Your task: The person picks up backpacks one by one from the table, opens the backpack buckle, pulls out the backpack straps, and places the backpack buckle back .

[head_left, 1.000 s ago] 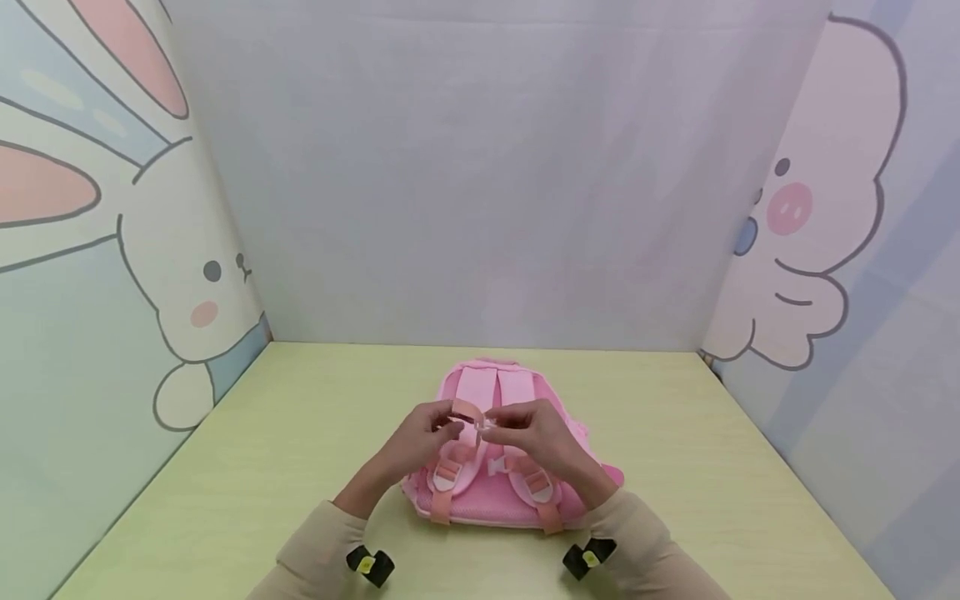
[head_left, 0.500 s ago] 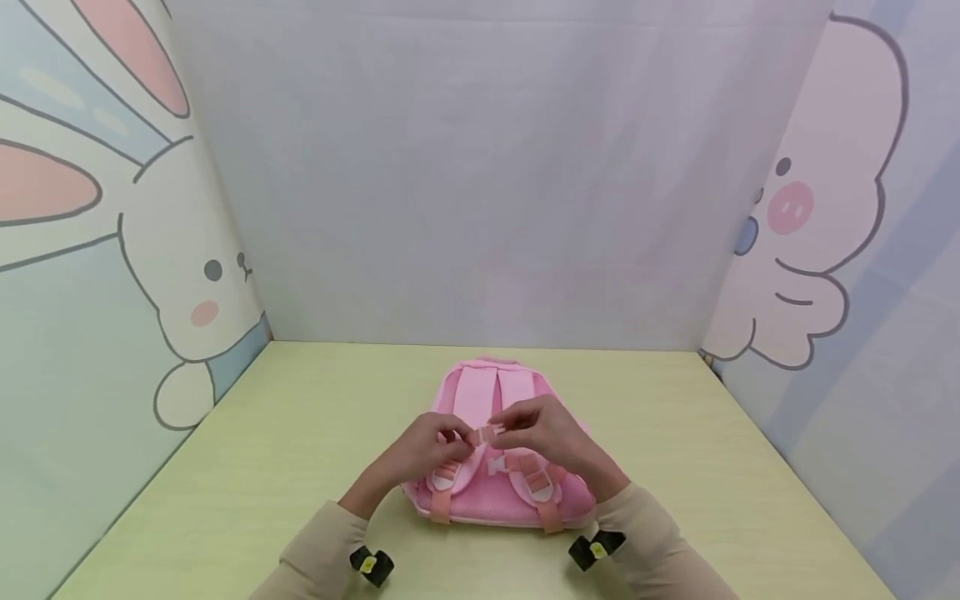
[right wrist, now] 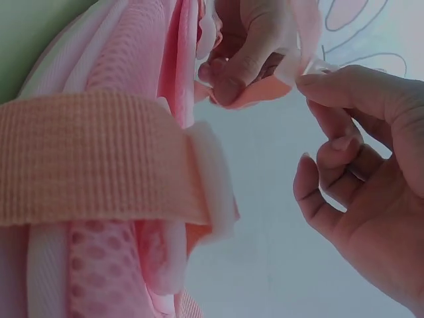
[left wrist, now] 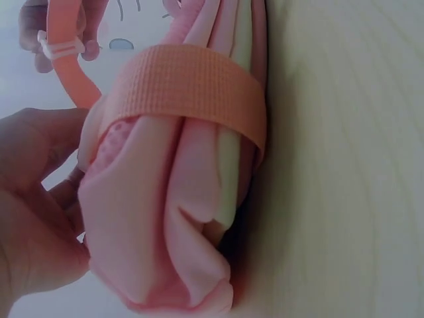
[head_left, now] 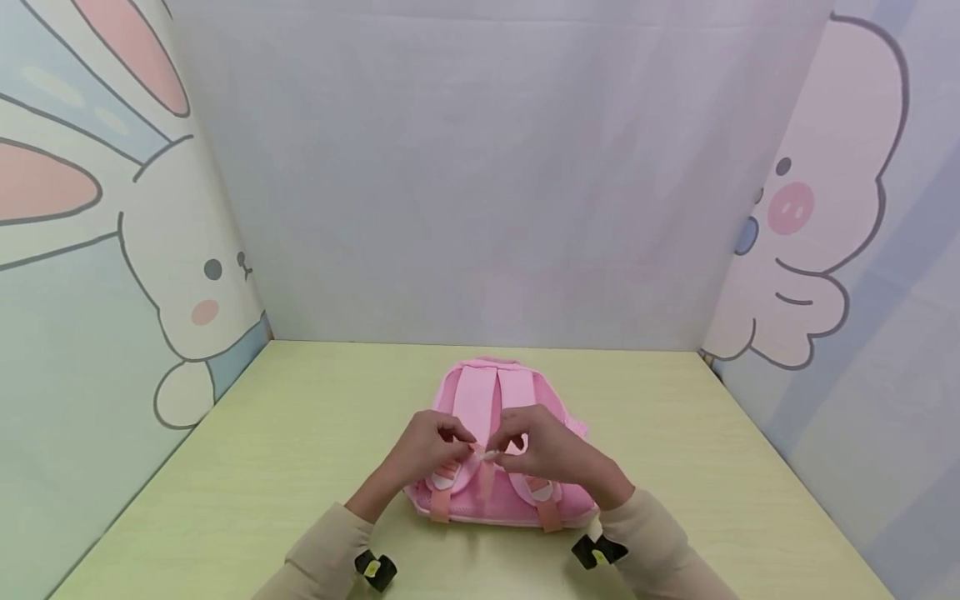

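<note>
A pink backpack (head_left: 517, 500) lies with its shoulder straps (head_left: 474, 396) facing up. Over its middle, my left hand (head_left: 431, 446) pinches peach webbing (right wrist: 265, 91) between thumb and fingertips. Close by on the right, my right hand (head_left: 551, 446) pinches a small white plastic buckle (right wrist: 290, 66) on that webbing with thumb and forefinger. In the right wrist view its other fingers are loosely curled. A strip of webbing hangs below the fingers in the head view. The left wrist view shows a white slider (left wrist: 63, 48) around the webbing, with right-hand fingers (left wrist: 93, 26) beside it.
The backpack rests on a pale yellow-green table (head_left: 330, 417). A plain pale curtain (head_left: 480, 183) closes off the back. Side panels carry a cartoon rabbit (head_left: 187, 267) and a pig-nosed character (head_left: 817, 208). Wider peach straps (head_left: 440, 504) cross the bag's near edge.
Both hands have come down slightly toward the bag. The webbing loop that rose by the left hand is gone, and a strip now hangs below the fingers. The white clip at right is now hidden.
</note>
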`<state>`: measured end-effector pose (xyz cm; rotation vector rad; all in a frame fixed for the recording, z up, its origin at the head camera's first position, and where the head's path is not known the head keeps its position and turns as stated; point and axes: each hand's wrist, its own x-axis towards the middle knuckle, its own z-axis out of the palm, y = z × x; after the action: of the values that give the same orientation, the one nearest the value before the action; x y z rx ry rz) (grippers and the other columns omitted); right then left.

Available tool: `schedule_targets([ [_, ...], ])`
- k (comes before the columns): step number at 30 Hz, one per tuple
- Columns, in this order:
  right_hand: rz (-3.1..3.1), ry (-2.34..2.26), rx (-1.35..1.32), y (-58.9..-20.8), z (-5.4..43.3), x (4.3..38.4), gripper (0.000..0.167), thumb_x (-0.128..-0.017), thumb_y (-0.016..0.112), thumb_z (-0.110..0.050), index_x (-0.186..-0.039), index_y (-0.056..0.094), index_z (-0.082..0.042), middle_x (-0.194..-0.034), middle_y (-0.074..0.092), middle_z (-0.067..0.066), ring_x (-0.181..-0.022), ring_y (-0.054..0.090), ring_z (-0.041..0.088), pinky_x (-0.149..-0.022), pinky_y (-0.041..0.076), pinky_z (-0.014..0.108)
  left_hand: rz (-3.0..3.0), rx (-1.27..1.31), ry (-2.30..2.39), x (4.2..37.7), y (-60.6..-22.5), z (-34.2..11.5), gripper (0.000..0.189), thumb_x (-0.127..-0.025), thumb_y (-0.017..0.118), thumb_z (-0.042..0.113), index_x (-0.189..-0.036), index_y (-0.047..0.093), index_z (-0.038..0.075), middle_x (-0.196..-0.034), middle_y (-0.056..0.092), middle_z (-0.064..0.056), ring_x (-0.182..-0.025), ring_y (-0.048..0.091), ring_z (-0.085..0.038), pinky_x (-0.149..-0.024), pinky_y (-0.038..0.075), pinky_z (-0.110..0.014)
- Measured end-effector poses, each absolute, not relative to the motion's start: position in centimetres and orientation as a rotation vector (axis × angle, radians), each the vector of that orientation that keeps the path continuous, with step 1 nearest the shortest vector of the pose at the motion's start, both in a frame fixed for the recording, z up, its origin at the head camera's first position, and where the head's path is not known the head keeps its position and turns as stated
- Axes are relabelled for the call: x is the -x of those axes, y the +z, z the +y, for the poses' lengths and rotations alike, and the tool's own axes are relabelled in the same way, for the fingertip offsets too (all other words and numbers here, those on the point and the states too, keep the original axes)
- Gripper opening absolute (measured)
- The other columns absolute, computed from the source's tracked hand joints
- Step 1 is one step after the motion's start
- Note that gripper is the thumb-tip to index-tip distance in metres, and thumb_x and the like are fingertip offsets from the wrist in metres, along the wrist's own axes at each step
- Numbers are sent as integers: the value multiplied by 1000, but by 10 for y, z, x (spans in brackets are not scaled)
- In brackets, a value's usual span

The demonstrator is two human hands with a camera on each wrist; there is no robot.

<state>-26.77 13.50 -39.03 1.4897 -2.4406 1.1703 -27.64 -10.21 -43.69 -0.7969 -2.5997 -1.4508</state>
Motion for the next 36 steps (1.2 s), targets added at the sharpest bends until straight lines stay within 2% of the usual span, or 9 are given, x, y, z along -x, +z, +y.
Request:
schedule_targets([
  [4, -2480, 1041, -1649, -391, 129, 264, 10, -84, 79, -2, -87, 79, -12, -77, 62, -10, -69, 55, 3, -61, 50, 20, -2597, 921, -1347, 278, -439, -102, 15, -82, 73, -2, -84, 79, 11, -80, 65, 7, -69, 56, -6, -56, 49, -23],
  [8, -2590, 1004, -1740, -394, 124, 260, 8, -85, 79, -5, -90, 80, -11, -76, 65, -13, -66, 52, -4, -59, 50, 17, -2598, 1015, -1275, 279, -441, -102, 14, -82, 74, -3, -86, 80, 9, -81, 62, 8, -73, 55, -6, -59, 50, -23],
  [15, -2796, 993, -1745, -401, 119, 252, 7, -85, 81, -14, -92, 82, -14, -75, 68, -21, -62, 51, -10, -59, 52, 17, -2635, 982, -1247, 278, -440, -102, 13, -82, 75, 0, -87, 80, 11, -78, 67, 9, -69, 56, -4, -58, 49, -23],
  [23, -2884, 678, -1802, -404, 115, 244, 7, -82, 84, -17, -89, 82, -19, -72, 64, -25, -64, 50, -12, -62, 48, 11, -2670, 1018, -1271, 278, -437, -104, 12, -83, 75, 1, -87, 80, 11, -78, 66, 11, -69, 56, -5, -59, 50, -23],
  [29, -2944, 512, -1765, -405, 116, 242, 13, -79, 86, -26, -90, 82, -22, -71, 59, -28, -67, 49, -8, -63, 45, 11, -2756, 1151, -1290, 278, -432, -109, 16, -88, 69, 0, -91, 80, 11, -82, 65, 9, -70, 55, -6, -59, 48, -23],
  [36, -2960, 557, -1750, -405, 117, 243, 13, -81, 85, -25, -93, 82, -21, -77, 66, -26, -68, 50, -10, -64, 46, 11, -2813, 1210, -1346, 279, -429, -112, 9, -89, 74, 11, -97, 80, 11, -83, 68, 9, -74, 61, -8, -64, 54, -25],
])
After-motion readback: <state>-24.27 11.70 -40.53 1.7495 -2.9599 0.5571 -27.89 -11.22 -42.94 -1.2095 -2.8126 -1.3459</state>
